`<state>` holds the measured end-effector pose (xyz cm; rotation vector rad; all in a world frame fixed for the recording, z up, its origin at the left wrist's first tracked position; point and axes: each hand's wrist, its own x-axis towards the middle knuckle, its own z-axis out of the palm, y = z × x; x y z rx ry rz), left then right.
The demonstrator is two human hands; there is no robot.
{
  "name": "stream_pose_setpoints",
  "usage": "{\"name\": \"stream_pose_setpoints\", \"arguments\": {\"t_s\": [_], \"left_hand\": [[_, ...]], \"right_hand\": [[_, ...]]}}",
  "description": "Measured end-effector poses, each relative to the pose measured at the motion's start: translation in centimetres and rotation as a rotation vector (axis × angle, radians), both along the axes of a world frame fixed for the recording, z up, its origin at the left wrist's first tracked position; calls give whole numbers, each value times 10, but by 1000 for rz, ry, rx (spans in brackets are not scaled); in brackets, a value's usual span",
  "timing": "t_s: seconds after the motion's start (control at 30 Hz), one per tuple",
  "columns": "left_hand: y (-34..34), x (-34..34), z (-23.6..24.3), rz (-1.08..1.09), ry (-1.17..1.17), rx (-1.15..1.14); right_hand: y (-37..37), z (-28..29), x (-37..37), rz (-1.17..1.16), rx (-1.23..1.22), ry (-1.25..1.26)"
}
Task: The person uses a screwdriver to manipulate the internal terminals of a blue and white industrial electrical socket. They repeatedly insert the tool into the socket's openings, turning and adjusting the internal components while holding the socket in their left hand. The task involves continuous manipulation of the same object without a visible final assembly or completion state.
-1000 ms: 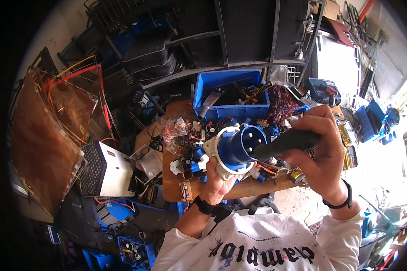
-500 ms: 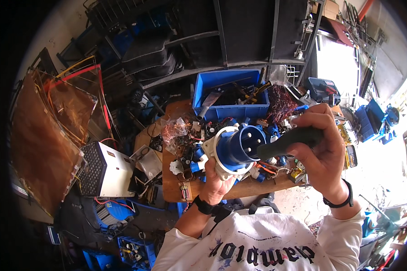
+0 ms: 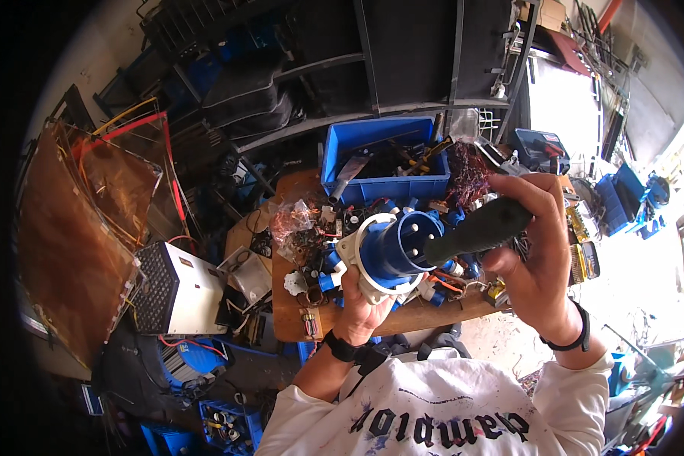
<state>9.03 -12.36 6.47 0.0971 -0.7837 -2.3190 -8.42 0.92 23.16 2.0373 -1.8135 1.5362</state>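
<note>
My left hand (image 3: 363, 315) is closed under a blue industrial plug inlet (image 3: 384, 247) with a white square flange, held up above the workbench. Its round mouth is tilted up to the right, and metal pins (image 3: 414, 228) show inside. The dark-handled screwdriver (image 3: 482, 229) is in my right hand (image 3: 543, 266), fingers curled about the handle's thick end, with the thumb slightly off its side. The narrow end of the handle meets the inlet's rim near the pins. The shaft and tip are not visible.
Several blue-and-white plug parts and wires lie across the wooden bench (image 3: 403, 325). A blue crate (image 3: 387, 188) of tools stands at its far side, beside a tangle of reddish wire (image 3: 473, 171). A white metal box (image 3: 186, 289) sits to the left.
The screwdriver handle has turned a little in my right hand, and the thumb has moved off it. The inlet has stayed nearly in place in my left hand.
</note>
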Motion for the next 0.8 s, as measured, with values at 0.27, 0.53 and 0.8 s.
{"name": "stream_pose_setpoints", "arguments": {"t_s": [0.27,0.53,0.8], "left_hand": [[0,0,-3,21,-27,-3],[2,0,-1,14,-28,-28],[1,-1,-6,10,-28,2]], "right_hand": [[-12,-8,13,260,-161,-632],[-3,3,5,-7,79,-188],[-10,-2,11,194,-44,-650]]}}
